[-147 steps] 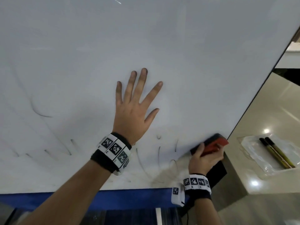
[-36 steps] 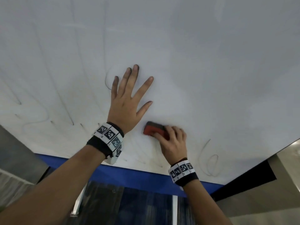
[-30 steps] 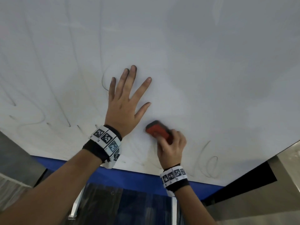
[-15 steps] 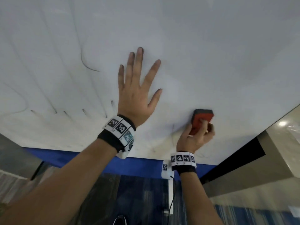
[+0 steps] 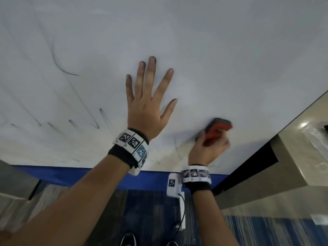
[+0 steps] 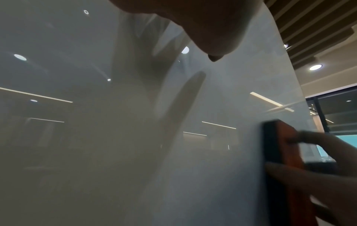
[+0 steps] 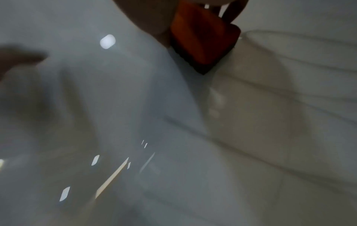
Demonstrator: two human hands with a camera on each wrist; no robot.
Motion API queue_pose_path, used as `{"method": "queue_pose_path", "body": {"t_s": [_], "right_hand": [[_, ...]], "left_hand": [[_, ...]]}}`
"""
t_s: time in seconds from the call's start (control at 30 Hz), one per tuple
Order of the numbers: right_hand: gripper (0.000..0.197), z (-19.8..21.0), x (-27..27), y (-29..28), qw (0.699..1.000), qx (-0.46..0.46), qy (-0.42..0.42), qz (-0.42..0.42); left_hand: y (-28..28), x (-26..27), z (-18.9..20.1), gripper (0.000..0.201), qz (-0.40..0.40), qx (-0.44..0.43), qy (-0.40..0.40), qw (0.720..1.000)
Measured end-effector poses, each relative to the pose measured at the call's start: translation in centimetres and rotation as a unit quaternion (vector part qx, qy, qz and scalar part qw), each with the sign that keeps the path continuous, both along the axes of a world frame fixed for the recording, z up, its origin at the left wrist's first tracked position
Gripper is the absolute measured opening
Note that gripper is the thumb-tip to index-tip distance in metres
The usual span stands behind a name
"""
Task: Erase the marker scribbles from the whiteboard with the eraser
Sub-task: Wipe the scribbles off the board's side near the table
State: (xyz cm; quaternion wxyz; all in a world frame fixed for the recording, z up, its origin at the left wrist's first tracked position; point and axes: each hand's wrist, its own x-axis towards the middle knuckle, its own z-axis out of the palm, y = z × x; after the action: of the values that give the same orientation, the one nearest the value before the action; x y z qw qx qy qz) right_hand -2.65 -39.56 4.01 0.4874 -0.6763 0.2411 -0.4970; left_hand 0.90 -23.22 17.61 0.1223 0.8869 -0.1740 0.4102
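The whiteboard (image 5: 213, 50) fills the head view. Dark marker scribbles (image 5: 62, 68) curve at its left, with short strokes (image 5: 88, 119) lower down and faint lines (image 5: 177, 148) near the bottom edge. My left hand (image 5: 149, 103) lies flat on the board, fingers spread. My right hand (image 5: 211, 144) grips the red eraser (image 5: 218, 128) with its black felt against the board, low and to the right of the left hand. The eraser (image 6: 280, 152) shows blurred at the right of the left wrist view. Up top in the right wrist view is the eraser (image 7: 203, 39), beside faint scribble lines (image 7: 289, 91).
A blue strip (image 5: 106, 176) runs under the board's bottom edge. A beige counter (image 5: 301, 148) stands right of the board with a clear plastic tray (image 5: 317, 135) on it. Blue carpet (image 5: 150, 210) and shoe tips (image 5: 127, 240) are below.
My right hand has kept sweeping the eraser along the lower part of the board, from beside the left wrist out to the right. The scribble at the bottom right is gone. The left hand stays flat.
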Motion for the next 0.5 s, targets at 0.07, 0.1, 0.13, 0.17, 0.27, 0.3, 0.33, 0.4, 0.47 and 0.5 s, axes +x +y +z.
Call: {"method": "queue_pose_path", "body": {"t_s": [0.07,0.1,0.13,0.17,0.27,0.3,0.33,0.4,0.47,0.5], "right_hand": [[0.045,-0.8,-0.9,2.1,0.987,-0.138,0.037,0.077],[0.042,-1.4,-1.1,1.9,0.978,-0.178,0.052,0.094],[0.040,-2.4,-1.1,1.0,0.976,-0.189,0.063,0.091],[0.041,-3.7,-1.1,-0.4,0.981,-0.166,0.071,0.073],[0.055,-8.5,-1.5,-5.3,0.996,0.034,0.085,-0.008],[0.058,-9.6,-1.6,-6.5,0.988,0.130,0.079,-0.026],[0.059,-10.2,-1.5,-7.3,0.969,0.230,0.079,-0.042],[0.059,-10.0,-1.0,-7.6,0.922,0.372,0.081,-0.075],[0.051,-8.8,-0.2,-7.1,0.922,0.377,0.058,-0.067],[0.048,-8.2,-0.1,-6.6,0.938,0.340,0.041,-0.047]], "left_hand": [[-0.3,0.0,-0.3,0.063,0.008,-0.008,-0.005,1.000],[-0.3,0.1,-0.4,0.063,0.012,-0.008,-0.009,1.000],[-0.3,0.2,-0.5,0.063,0.014,-0.007,-0.012,1.000],[-0.3,0.3,-0.7,0.064,0.017,-0.006,-0.015,1.000],[-0.5,0.5,-1.0,0.068,0.026,-0.006,-0.014,1.000],[-0.7,0.5,-1.1,0.071,0.027,-0.010,-0.012,1.000],[-0.9,0.5,-1.1,0.073,0.027,-0.014,-0.008,1.000],[-1.2,0.5,-1.1,0.077,0.030,-0.019,-0.001,0.999],[-1.5,0.6,-1.1,0.077,0.040,-0.022,0.001,0.999],[-1.6,0.6,-1.2,0.078,0.046,-0.025,0.001,0.999]]}}
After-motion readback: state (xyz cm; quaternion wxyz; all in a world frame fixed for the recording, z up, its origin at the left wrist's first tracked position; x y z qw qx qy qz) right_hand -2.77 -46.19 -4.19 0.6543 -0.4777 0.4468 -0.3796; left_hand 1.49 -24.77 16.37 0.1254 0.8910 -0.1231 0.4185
